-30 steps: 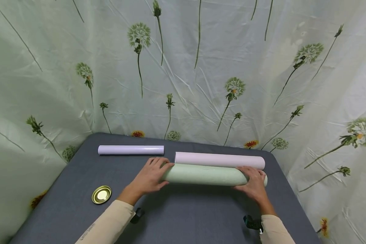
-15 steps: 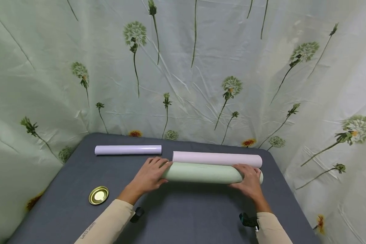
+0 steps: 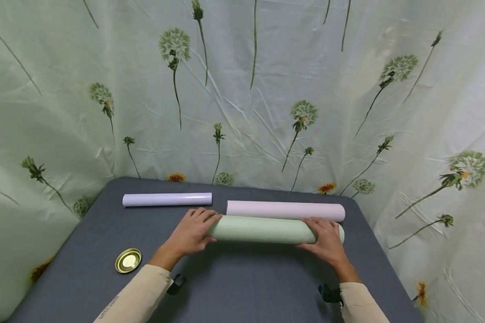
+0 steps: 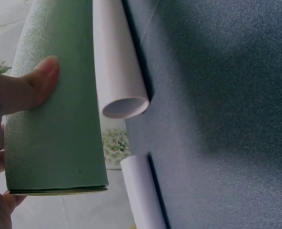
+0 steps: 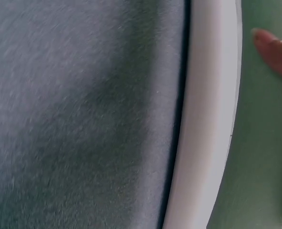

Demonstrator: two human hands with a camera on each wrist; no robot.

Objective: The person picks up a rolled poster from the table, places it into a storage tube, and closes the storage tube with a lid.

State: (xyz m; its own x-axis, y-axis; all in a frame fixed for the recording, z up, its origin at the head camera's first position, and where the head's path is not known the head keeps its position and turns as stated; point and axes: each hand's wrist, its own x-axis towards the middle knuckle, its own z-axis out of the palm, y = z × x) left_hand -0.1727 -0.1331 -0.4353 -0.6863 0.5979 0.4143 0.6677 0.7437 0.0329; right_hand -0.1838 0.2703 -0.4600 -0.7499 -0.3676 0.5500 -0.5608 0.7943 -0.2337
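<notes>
Change: the green roll [image 3: 262, 229] lies slightly further toward the person's left than a second ago; both hands hold the same ends as before.
Left hand [image 3: 191, 233]: fingers curl over the roll's left end, thumb on the near side. The left wrist view shows the thumb [image 4: 34, 86] pressed flat on the textured green surface, close to the open end.
Right hand [image 3: 325, 240]: fingers wrap over the top of the right end, clamped on the roll; one fingertip [image 5: 274, 50] shows on the green surface in the right wrist view.
Reason for grip: a hand at each end likely keeps the long roll level and stops it unwinding.
Pink roll [image 3: 284, 210]: lies just beyond the fingertips, parallel to the green roll and close against it.
Lilac roll [image 3: 167, 199]: beyond the left fingers, apart from them.
Gold lid [image 3: 128, 260]: left of the left wrist, well apart.
Table [image 3: 242, 287]: grey cloth surface under all items.
Curtain [image 3: 242, 89]: flower-printed, behind the table.
</notes>
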